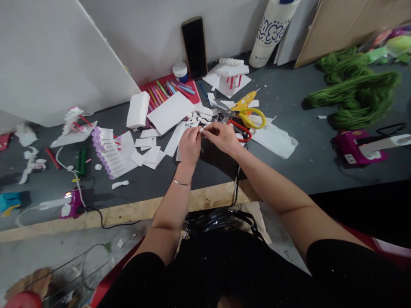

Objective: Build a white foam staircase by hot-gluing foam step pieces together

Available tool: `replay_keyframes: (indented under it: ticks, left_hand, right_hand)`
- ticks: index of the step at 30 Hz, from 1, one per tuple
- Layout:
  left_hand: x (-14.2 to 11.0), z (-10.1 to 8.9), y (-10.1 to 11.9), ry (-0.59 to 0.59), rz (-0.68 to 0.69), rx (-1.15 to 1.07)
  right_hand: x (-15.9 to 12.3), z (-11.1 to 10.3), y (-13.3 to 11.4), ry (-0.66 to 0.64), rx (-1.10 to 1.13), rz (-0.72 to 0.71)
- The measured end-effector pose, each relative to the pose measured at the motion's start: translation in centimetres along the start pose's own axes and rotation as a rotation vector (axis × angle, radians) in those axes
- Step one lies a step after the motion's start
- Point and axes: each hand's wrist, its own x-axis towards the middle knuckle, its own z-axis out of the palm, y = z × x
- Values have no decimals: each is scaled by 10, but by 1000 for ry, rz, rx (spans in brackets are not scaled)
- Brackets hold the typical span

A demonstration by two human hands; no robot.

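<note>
My left hand and my right hand meet over the dark table, fingertips pinched together around a small white piece. Its kind is mostly hidden by the fingers. Just behind them lies a pile of white twisted pieces. Close to the right hand are red-handled scissors, yellow-handled scissors and a yellow hot glue gun. White foam-like sheets and cut rectangles spread to the left of the left hand.
Colored markers rest on a red sheet beside a small jar. A phone and a bottle stand at the back. Green yarn and a purple device lie right; a lilac-tipped white model sits left.
</note>
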Motion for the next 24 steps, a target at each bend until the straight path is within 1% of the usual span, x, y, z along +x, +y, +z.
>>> replay_keyframes:
  ticks: [3,6,9,14,18,21,24]
  left_hand:
    - [-1,-1,-1,-23,28,16]
    - [-1,-1,0,-31,21,17]
    - [-1,-1,1,-27,16,-4]
    - [0,-1,4,-16,-12,-99]
    - [1,-1,5,24,-35,-167]
    - [1,-1,6,54,-35,-188]
    - [2,-2,6,46,-11,-174]
  right_hand:
    - [0,0,0,11,1,19]
    - [0,0,1,8,-4,34]
    - [2,0,0,-4,24,85]
    - [6,0,-4,-48,212,221]
    - [7,0,-3,-58,379,286]
    - [7,0,0,-89,454,315]
    - [7,-1,1,-118,451,292]
